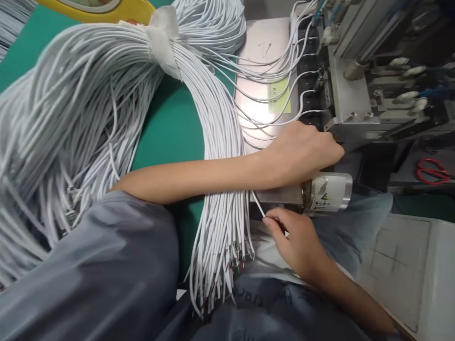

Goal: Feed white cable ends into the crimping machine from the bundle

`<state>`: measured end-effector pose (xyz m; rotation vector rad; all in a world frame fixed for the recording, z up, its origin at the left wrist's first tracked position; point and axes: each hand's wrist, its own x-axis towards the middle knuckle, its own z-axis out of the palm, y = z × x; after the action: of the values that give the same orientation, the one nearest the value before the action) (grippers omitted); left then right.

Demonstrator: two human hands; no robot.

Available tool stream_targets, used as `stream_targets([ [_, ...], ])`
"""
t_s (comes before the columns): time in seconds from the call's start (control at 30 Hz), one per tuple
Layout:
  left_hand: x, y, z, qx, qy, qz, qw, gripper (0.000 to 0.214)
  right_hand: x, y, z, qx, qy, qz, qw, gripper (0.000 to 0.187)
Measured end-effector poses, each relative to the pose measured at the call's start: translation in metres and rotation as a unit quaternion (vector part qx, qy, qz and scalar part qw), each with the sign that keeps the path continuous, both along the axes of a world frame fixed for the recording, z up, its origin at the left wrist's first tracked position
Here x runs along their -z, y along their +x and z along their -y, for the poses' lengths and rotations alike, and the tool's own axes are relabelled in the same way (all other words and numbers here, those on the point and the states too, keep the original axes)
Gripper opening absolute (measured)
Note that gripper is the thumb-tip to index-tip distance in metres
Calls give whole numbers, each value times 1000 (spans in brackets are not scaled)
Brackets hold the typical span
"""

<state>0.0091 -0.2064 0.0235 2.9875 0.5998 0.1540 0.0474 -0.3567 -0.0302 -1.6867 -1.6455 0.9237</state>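
A big bundle of white cables [92, 109], tied with white tape [163, 40], lies across the green mat [170, 128]; its loose ends [223, 237] hang over the table edge toward my lap. My left hand [302, 151] reaches across to the grey machine [351, 94], fingers curled at its black front slots; what they hold is hidden. My right hand [295, 241] pinches one white cable [258, 206] pulled from the hanging ends. Several cables [284, 61] are plugged into the machine's slots.
A metal plate with a yellow label [279, 94] lies before the machine. A metal cylinder with a white label [329, 192] sits under my left hand. Red scissors [432, 170] rest at the right. A yellow object [106, 9] is at the top left.
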Motion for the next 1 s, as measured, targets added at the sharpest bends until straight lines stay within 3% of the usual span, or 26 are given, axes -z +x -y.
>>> stream_targets([
  [0.1, -5, -1, 5, 53, -29, 56, 997, 28, -19, 29, -3, 37, 7, 22, 999, 13],
  [0.2, -1, -2, -1, 103, -91, 140, 981, 33, -28, 59, -20, 134, 61, -18, 989, 8],
  [0.37, 12, 5, -19, 133, -173, 231, 948, 25, -20, 95, -56, 263, 160, -212, 927, 11],
  [0.5, 12, 6, -24, 101, -211, 286, 929, 16, -12, 97, -69, 250, 166, -348, 888, 17],
  [0.6, 10, 5, -25, 94, -228, 304, 920, 16, -12, 95, -72, 207, 175, -391, 879, 16],
  [0.73, 10, 4, -25, 101, -240, 303, 917, 16, -15, 94, -75, 198, 226, -330, 895, 3],
  [0.83, 11, 5, -25, 102, -235, 283, 924, 14, -16, 92, -76, 222, 267, -269, 899, 4],
  [1.0, 10, 4, -26, 89, -220, 274, 932, 17, -21, 97, -73, 214, 255, -216, 918, 7],
])
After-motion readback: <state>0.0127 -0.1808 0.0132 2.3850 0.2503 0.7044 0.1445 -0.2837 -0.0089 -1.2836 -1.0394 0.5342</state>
